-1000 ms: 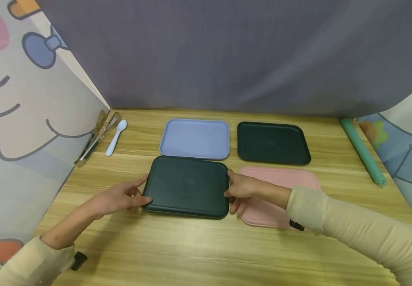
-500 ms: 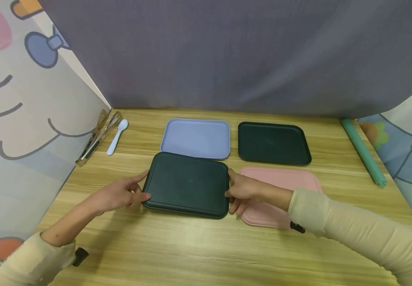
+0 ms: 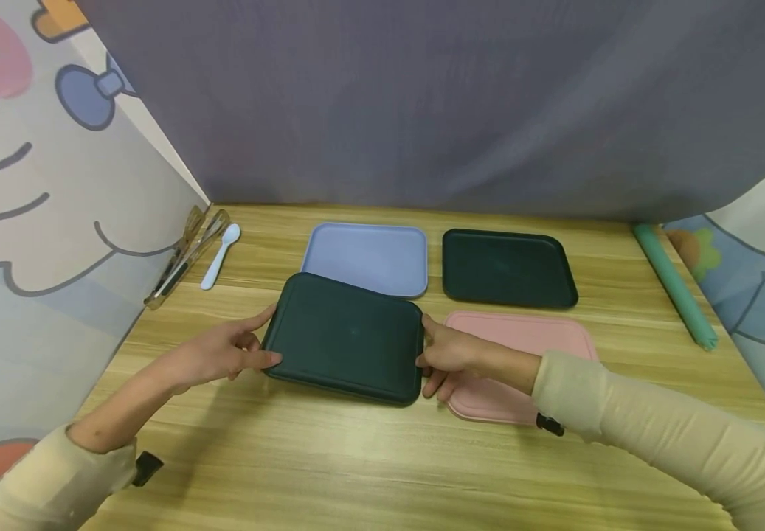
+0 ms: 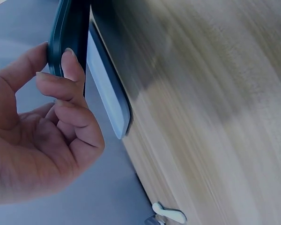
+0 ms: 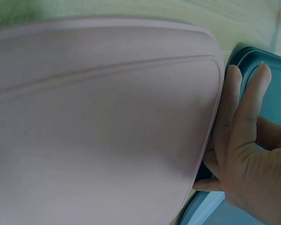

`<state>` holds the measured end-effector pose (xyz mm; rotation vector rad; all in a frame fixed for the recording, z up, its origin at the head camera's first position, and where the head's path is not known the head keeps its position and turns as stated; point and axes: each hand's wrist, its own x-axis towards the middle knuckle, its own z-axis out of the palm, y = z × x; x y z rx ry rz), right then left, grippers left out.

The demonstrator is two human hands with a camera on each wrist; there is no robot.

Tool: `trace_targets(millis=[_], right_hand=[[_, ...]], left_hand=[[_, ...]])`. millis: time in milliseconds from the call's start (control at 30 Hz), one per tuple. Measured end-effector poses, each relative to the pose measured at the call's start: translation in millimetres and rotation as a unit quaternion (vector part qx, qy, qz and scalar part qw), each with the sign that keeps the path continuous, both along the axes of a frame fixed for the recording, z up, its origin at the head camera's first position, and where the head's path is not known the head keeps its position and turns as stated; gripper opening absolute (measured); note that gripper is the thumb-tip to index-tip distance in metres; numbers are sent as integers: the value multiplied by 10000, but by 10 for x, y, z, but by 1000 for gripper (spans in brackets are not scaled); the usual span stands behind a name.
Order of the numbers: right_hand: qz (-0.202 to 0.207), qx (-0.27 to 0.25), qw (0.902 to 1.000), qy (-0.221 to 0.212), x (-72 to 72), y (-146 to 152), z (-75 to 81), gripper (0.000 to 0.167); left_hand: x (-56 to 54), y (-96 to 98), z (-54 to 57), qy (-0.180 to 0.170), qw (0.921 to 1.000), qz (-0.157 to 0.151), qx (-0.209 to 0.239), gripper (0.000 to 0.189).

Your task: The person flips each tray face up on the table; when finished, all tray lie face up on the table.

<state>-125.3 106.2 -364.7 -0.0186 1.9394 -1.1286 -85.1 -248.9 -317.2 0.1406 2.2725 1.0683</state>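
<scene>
A dark green tray (image 3: 349,339) is held at both short ends, its left end raised off the table and its right end lower. My left hand (image 3: 229,352) pinches the left edge, thumb on top and fingers beneath; the left wrist view shows the tray edge (image 4: 61,33) between thumb and fingertips. My right hand (image 3: 451,350) grips the right edge, some of its fingers hidden by the tray. Beside that hand lies a pink tray (image 3: 521,328), partly covered by the right forearm. The raised tray's far edge overlaps the near edge of a light blue tray (image 3: 372,254).
Another dark green tray (image 3: 504,265) lies at the back right. A light blue spoon (image 3: 220,257) and metal-and-black utensils (image 3: 186,258) lie at the left edge. A green roll (image 3: 674,287) lies along the right edge. A grey curtain (image 3: 422,110) hangs behind the table.
The tray's left end has risen, and its far left corner now covers more of the light blue tray. My left hand has moved up with it; the right hand has hardly moved.
</scene>
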Motion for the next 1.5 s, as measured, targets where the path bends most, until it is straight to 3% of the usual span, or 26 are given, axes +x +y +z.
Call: trace_targets(millis=[500,1067,1267,1500], right_hand=[[13,-147,9999,-17,-17,15,-5,91],[246,48,9995,185,-101,36,30,94],[508,449,9972,312,-191,-19,316,94],[1069,770,9869,936,-331,-496,804,92]], left_hand=[[30,46,136,204,9997,-90,-87,98],[111,169,301,391,9982,255,-367,99],[114,199,326,489,9974,288,-446,98],[123,227,319,664,9963,378,-394,91]])
